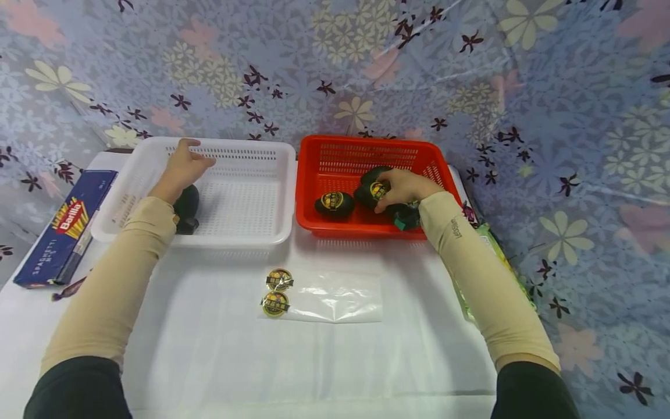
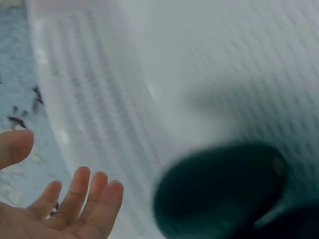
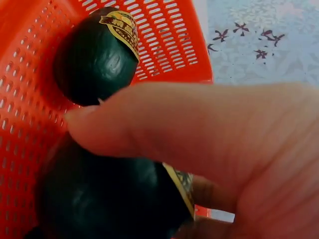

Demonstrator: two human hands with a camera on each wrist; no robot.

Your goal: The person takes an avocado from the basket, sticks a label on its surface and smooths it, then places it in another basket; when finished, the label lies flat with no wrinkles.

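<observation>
In the red basket (image 1: 309,224), my right hand (image 1: 405,187) grips a dark green avocado (image 3: 114,194) with a gold and black sticker, thumb across its top and fingers along its side. Another stickered avocado (image 1: 335,205) sits to the left in that basket, and one more (image 1: 374,173) lies just behind the gripped one. My left hand (image 1: 183,169) hovers over the left side of the white basket (image 1: 251,237) with fingers spread, holding nothing. Beside it, a dark avocado (image 2: 219,189) rests on the white basket's floor, partly covered by my forearm in the head view.
A clear plastic sheet (image 1: 335,297) with two round stickers (image 1: 275,304) at its left end lies before the baskets. A blue Barilla spaghetti box (image 1: 65,230) is at the left. A green packet (image 1: 492,238) lies partly under my right forearm. Flowered cloth (image 1: 335,70) hangs behind.
</observation>
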